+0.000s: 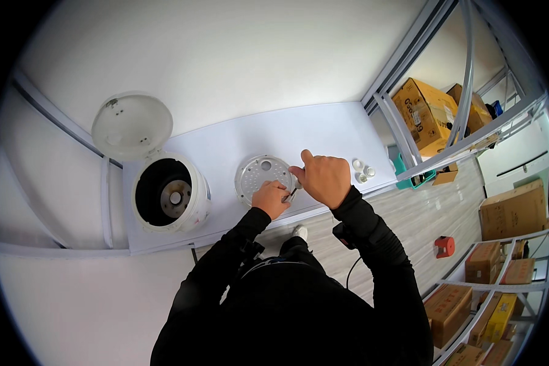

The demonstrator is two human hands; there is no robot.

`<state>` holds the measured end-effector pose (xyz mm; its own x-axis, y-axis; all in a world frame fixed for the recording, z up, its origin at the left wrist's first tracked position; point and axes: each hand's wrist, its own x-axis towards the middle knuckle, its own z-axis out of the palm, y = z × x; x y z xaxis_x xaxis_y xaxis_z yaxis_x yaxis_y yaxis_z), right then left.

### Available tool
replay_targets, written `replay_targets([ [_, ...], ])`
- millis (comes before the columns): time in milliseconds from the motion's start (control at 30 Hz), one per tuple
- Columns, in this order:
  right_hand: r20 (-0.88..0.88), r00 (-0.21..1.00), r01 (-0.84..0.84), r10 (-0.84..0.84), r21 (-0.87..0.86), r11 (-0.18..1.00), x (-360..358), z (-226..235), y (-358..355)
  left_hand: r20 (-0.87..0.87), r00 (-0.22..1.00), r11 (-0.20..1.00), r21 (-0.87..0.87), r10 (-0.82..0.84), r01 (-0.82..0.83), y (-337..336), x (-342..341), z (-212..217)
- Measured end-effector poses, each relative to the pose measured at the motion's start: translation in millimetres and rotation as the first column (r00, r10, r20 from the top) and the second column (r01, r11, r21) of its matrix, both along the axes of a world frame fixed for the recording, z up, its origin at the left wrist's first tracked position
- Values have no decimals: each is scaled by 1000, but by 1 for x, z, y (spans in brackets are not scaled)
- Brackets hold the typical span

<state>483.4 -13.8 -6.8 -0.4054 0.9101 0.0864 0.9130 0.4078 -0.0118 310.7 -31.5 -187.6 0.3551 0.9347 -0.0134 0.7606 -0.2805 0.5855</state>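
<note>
Perforated metal disc (248,182), apparently a rice-cooker inner plate, is lying flat on the white worktop (329,125), just left of the person's hands and slightly beyond them. Being round, the disc is presenting no long axis; its single larger hole is facing the far side of the worktop. The left hand (271,200) is lying nearer, covering the disc's lower right rim with curled fingers; whether its fingertips are pressing the rim cannot be told. The slim implement (292,194), mostly hidden, is spanning the gap between the hands, its long axis slanting from upper right to lower left, beside the disc's right edge. The right hand (327,181) is clenching, seemingly around the implement's upper end, with the thumb extending away from the body. Whether the left hand is grasping the lower end or only steadying it cannot be told. Farther left, well apart from the right hand, the white rice cooker (196,198) is standing upright, its hinged lid (131,125) gaping toward the wall and its dark interior exposing the metal heating plate (169,206). To the right of the hands, small white cylinders (362,177) are standing clustered near the worktop's end.
</note>
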Motion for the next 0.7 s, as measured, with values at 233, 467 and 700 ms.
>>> replay_targets([
  [233, -176, 928, -256, 328, 339, 905, 13, -9, -1, 25, 999, 999, 18, 27, -27, -3, 4, 2],
  [467, 34, 995, -97, 95, 65, 993, 0, -2, -2, 31, 999, 999, 17, 32, -32, -4, 2, 1],
  [700, -106, 956, -230, 273, 306, 924, 8, 0, -9, 17, 1000, 1000, -2, 18, -18, -4, 3, 2],
])
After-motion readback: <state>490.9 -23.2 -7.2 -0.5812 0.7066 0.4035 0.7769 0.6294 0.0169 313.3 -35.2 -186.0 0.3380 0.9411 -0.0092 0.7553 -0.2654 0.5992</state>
